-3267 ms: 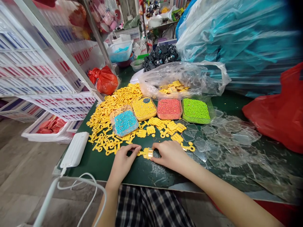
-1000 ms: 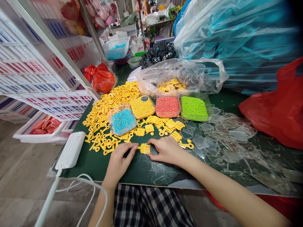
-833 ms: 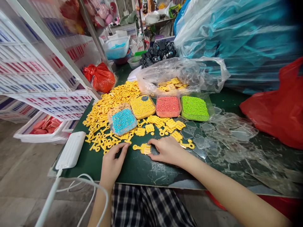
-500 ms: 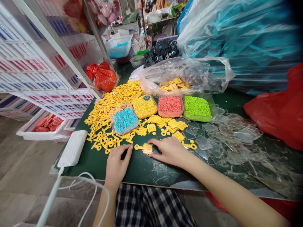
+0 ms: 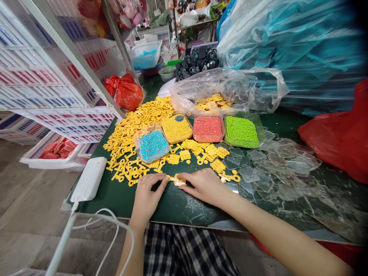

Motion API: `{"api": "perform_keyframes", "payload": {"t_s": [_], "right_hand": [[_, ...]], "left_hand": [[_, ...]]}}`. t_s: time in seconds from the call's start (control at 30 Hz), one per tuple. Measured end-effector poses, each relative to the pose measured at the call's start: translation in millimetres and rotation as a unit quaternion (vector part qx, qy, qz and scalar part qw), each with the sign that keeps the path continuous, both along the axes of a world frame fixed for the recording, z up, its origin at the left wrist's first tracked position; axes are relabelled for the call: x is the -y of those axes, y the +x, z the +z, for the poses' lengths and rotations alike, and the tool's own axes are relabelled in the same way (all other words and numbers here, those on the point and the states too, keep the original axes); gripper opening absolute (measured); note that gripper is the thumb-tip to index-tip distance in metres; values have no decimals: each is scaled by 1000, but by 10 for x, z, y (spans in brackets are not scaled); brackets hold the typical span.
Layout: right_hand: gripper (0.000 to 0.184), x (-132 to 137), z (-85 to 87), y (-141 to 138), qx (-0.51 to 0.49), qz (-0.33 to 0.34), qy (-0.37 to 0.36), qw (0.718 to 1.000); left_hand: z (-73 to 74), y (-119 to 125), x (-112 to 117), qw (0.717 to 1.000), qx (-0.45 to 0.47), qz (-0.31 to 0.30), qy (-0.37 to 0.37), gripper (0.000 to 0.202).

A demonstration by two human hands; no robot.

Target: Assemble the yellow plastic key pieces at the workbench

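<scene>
Two hands (image 5: 149, 193) (image 5: 205, 186), yellow piece (image 5: 176, 182) partly covered; turquoise bundle (image 5: 304, 57) cut off

left grip (image 5: 148, 191) back on yellow piece (image 5: 176, 180), right grip (image 5: 205, 186) farther over

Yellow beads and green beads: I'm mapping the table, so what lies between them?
In the head view, a clear tray of red beads.

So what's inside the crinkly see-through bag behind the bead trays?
Yellow plastic pieces show inside the clear bag. The ones underneath are covered by those on top, and crumpled plastic blurs the rest.
</scene>
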State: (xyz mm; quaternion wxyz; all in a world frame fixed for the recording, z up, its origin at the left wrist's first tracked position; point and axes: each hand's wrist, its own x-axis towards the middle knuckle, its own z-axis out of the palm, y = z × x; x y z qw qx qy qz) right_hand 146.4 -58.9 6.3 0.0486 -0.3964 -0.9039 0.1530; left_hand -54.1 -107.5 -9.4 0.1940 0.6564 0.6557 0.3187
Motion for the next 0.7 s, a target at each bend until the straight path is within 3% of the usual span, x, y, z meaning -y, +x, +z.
{"api": "perform_keyframes", "payload": {"t_s": [0.37,0.47,0.6,0.7], "right_hand": [[33,-12,-11,-6,7,-12,-3,1000],[36,-5,-24,2,-6,-7,16,1000],[54,15,-31,18,-50,-1,59,997],[46,28,-29,13,-72,23,87,993]], "left_hand": [[9,65,20,995,104,-4,-7,23],[27,88,28,994,112,5,13,22],[79,139,48,991,120,17,48,21],[126,200,70,989,132,-4,61,19]]}}
